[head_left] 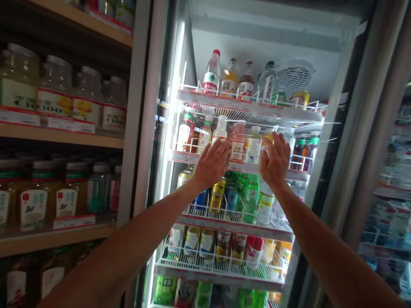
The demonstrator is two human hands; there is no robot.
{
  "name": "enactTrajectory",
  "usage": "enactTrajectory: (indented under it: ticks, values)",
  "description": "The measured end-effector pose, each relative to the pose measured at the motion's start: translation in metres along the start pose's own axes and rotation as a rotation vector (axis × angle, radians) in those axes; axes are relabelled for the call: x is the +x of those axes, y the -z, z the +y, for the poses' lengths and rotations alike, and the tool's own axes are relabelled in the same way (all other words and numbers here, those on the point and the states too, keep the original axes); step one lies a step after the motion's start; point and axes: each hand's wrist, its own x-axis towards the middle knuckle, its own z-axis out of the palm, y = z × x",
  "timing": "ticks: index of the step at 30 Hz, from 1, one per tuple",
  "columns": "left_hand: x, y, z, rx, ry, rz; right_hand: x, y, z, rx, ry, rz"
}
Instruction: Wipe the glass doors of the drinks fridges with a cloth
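Both my arms reach up toward a lit drinks fridge. My left hand is raised in front of the second shelf, fingers stretched out, covering the lower part of a white-capped bottle. A pink drink bottle stands just to its right. My right hand is up at the same shelf, thumb apart from slightly bent fingers, partly hiding a yellow bottle. Between the hands is a bottle with a pale label. Neither hand visibly holds anything; whether they touch glass or bottles I cannot tell.
Above, the top fridge shelf carries several bottles and a round white vent. Cans and bottles fill the lower wire shelves. Wooden shelves with bottled drinks stand at left. A metal door frame and another drinks fridge are at right.
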Motion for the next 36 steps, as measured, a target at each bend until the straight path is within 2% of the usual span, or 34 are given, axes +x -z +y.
enactTrajectory:
  ticks: [2, 3, 5, 7, 8, 9, 10, 11, 13, 14, 16, 17, 19, 21, 23, 25, 26, 27, 29, 31, 32, 33, 34, 35, 36]
  values:
    - [-0.001, 0.002, 0.001, 0.007, -0.144, -0.05, 0.0, 0.0, 0.0, -0.004, 0.006, 0.005]
    - [-0.005, 0.006, -0.008, 0.005, -0.187, -0.06, 0.0, 0.0, 0.0, -0.006, 0.006, 0.006]
    - [-0.015, 0.016, -0.041, -0.004, -0.177, -0.031, 0.0, 0.0, 0.0, -0.009, 0.003, 0.007]
    - [-0.025, 0.022, -0.073, 0.015, 0.065, 0.067, 0.0, 0.0, -0.001, -0.016, -0.003, 0.0]
    - [-0.029, 0.023, -0.082, 0.026, 0.187, 0.11, 0.0, -0.001, -0.001, -0.02, -0.005, -0.004]
    - [-0.031, 0.023, -0.084, 0.026, 0.253, 0.138, 0.0, -0.001, -0.001, -0.024, -0.007, -0.009]
    - [-0.033, 0.021, -0.079, 0.018, 0.281, 0.15, 0.0, -0.001, -0.001, -0.028, -0.01, -0.014]
    - [-0.033, 0.018, -0.067, 0.001, 0.253, 0.141, 0.0, -0.001, -0.001, -0.029, -0.013, -0.019]
    - [-0.032, 0.011, -0.032, -0.049, 0.093, 0.074, 0.0, -0.001, -0.001, -0.025, -0.015, -0.025]
    - [-0.031, 0.008, -0.015, -0.071, -0.029, 0.02, 0.0, -0.001, -0.001, -0.021, -0.014, -0.028]
    - [-0.03, 0.004, 0.005, -0.082, -0.181, -0.037, 0.0, 0.0, 0.0, -0.015, -0.015, -0.029]
    - [-0.029, 0.005, 0.005, -0.076, -0.21, -0.042, 0.0, 0.0, 0.0, -0.013, -0.015, -0.029]
    - [-0.025, 0.007, -0.015, -0.054, -0.151, -0.011, 0.0, 0.0, 0.0, -0.007, -0.02, -0.026]
    - [-0.016, 0.009, -0.049, -0.038, 0.02, 0.043, 0.001, 0.001, -0.001, 0.002, -0.019, -0.027]
    - [-0.002, 0.008, -0.078, -0.046, 0.268, 0.112, 0.001, 0.001, -0.001, 0.009, -0.017, -0.033]
    - [0.013, 0.003, -0.085, -0.071, 0.434, 0.16, 0.001, 0.001, -0.001, 0.012, -0.017, -0.037]
    - [0.021, 0.0, -0.077, -0.083, 0.457, 0.166, 0.001, 0.001, -0.001, 0.014, -0.017, -0.034]
    - [0.027, -0.003, -0.064, -0.091, 0.438, 0.151, 0.001, 0.001, 0.0, 0.017, -0.017, -0.032]
    - [0.034, -0.009, -0.026, -0.103, 0.283, 0.08, 0.0, 0.001, 0.0, 0.02, -0.016, -0.025]
    - [0.037, -0.014, 0.01, -0.123, 0.011, -0.047, 0.0, 0.0, 0.001, 0.018, -0.013, -0.018]
    - [0.038, -0.016, 0.021, -0.137, -0.122, -0.107, 0.0, 0.0, 0.001, 0.015, -0.01, -0.014]
    - [0.041, -0.017, 0.025, -0.143, -0.208, -0.157, 0.0, -0.001, 0.001, 0.011, -0.005, -0.01]
    - [0.045, -0.017, 0.021, -0.145, -0.237, -0.188, -0.001, -0.001, 0.001, 0.009, 0.002, -0.005]
    - [0.052, -0.017, 0.011, -0.139, -0.202, -0.196, -0.001, -0.001, 0.001, 0.008, 0.011, 0.0]
    - [0.06, -0.016, -0.004, -0.126, -0.105, -0.179, -0.001, -0.001, 0.002, 0.009, 0.018, 0.002]
